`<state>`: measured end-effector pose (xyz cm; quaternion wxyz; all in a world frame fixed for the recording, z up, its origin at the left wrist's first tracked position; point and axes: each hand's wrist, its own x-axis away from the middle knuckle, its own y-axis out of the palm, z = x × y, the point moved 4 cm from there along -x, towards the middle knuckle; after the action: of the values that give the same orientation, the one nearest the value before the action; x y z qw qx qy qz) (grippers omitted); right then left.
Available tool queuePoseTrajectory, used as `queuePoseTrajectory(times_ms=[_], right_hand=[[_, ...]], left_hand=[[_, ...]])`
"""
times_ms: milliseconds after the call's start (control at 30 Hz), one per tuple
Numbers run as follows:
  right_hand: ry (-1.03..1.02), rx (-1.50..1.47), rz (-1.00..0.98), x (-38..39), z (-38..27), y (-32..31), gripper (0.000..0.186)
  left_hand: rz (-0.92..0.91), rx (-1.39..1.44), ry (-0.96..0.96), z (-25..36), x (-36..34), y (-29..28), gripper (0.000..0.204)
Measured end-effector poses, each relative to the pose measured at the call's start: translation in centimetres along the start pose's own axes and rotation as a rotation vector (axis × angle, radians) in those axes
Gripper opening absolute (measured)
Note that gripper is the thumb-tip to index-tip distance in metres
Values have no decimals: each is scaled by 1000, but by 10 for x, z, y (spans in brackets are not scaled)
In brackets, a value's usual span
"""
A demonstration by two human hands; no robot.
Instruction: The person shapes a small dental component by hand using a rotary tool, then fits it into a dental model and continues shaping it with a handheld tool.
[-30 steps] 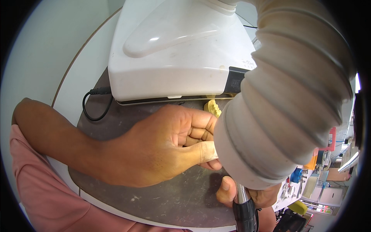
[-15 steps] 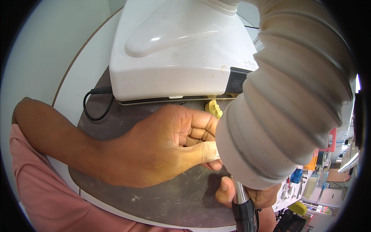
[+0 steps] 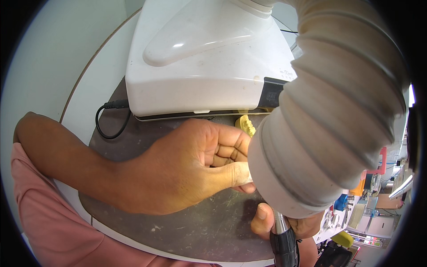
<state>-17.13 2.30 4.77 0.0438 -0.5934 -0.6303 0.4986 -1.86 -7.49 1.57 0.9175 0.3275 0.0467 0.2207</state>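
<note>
My left hand (image 3: 200, 164) is curled, thumb toward the hose's end; its fingertips and whatever they hold are hidden behind the wide grey ribbed hose (image 3: 324, 120). Below that hose my right hand (image 3: 262, 220) grips a metal-and-black rotary handpiece (image 3: 284, 244), whose tip is hidden by the hose. A yellow dental cast (image 3: 244, 124) sits just beyond my left fingers, at the front of a white machine (image 3: 191, 89) with a dark panel. Beneath my hands is a scuffed dark grey mat (image 3: 178, 231) on the white table.
The white table (image 3: 84, 98) has a curved edge at the left beside a pale wall (image 3: 40, 80). A black cable (image 3: 102, 129) loops from the machine's left side. At the far right are a pink holder (image 3: 380, 160), a blue object (image 3: 341, 202) and assorted tools on the bench.
My right hand and the handpiece have shifted very slightly to the right since half a second ago. My left hand has moved only a few pixels; the rest looks the same.
</note>
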Motion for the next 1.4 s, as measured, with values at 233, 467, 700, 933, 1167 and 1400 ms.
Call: queuePoseTrajectory(times_ms=[233, 467, 700, 933, 1167, 1400], right_hand=[[19, -26, 10, -3, 1, 0, 37], [37, -58, 20, 4, 0, -4, 32], [54, -86, 29, 5, -1, -2, 28], [72, -119, 39, 5, -1, -2, 23], [80, -125, 51, 6, -1, -1, 27], [83, -129, 62, 5, -2, 0, 28]], left_hand=[[-11, -64, 122, -12, -4, -2, 18], [5, -30, 105, -9, -3, 2, 18], [-4, -57, 106, -8, -2, 0, 20], [-42, 32, 63, -8, -2, -1, 20], [-54, -16, -44, -3, -3, -2, 21], [-69, 19, 2, -6, -3, -1, 21]])
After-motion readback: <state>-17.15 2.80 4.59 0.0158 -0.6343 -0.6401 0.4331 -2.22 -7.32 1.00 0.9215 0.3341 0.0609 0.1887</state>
